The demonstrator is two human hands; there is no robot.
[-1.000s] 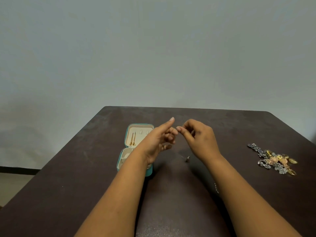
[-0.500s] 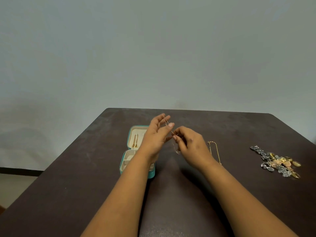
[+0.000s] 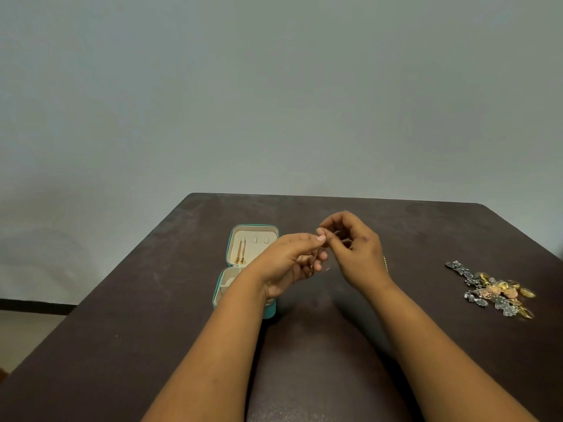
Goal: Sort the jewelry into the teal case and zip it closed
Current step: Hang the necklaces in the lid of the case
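The teal case [image 3: 231,239] lies open on the dark table, its cream lid holding a pair of gold drop earrings [image 3: 240,253]. My left hand [image 3: 289,263] and my right hand [image 3: 353,254] meet just right of the case, above the table. Both pinch a thin gold chain [image 3: 311,271] between fingertips; a short length with a small pendant hangs below my left fingers. My left wrist covers part of the case's lower tray. A second gold chain [image 3: 384,263] peeks out behind my right wrist.
A heap of silver, gold and rose leaf-shaped jewelry [image 3: 496,290] lies at the right side of the table [image 3: 152,330]. The table's far edge meets a plain grey wall. Floor shows past the left edge.
My hands have shifted slightly right and come closer together on the thin chain. My right wrist now hides most of the chain lying on the table.
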